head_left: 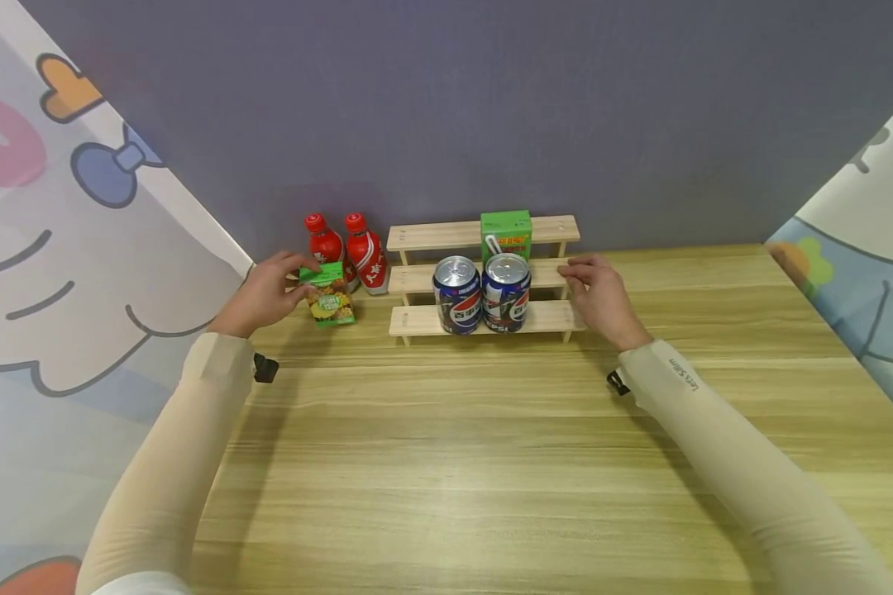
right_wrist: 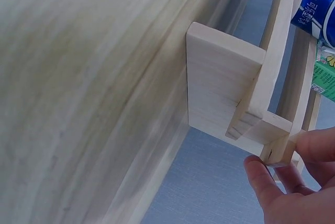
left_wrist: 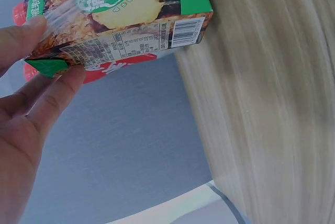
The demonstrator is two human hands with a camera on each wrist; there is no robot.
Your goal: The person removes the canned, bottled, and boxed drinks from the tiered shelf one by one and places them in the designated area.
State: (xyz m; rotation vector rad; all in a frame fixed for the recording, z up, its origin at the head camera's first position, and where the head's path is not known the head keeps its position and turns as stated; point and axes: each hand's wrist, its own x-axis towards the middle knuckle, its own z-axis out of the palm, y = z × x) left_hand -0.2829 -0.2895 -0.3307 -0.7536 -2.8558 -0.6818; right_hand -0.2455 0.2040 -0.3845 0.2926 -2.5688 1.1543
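Beige fabric sleeves (head_left: 156, 463) nearest. Left hand (head_left: 263, 296): fingers pinching green pineapple-print box-shaped carton (head_left: 331, 301) near top. Right hand (head_left: 603, 299): fingers pinching pale-wood three-tier rack (head_left: 418, 278), probably steadying it.

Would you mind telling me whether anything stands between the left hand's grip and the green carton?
Nothing visible does: the left hand's grip pinches the green carton directly, near its top. The two red bottles stand behind it, not between.
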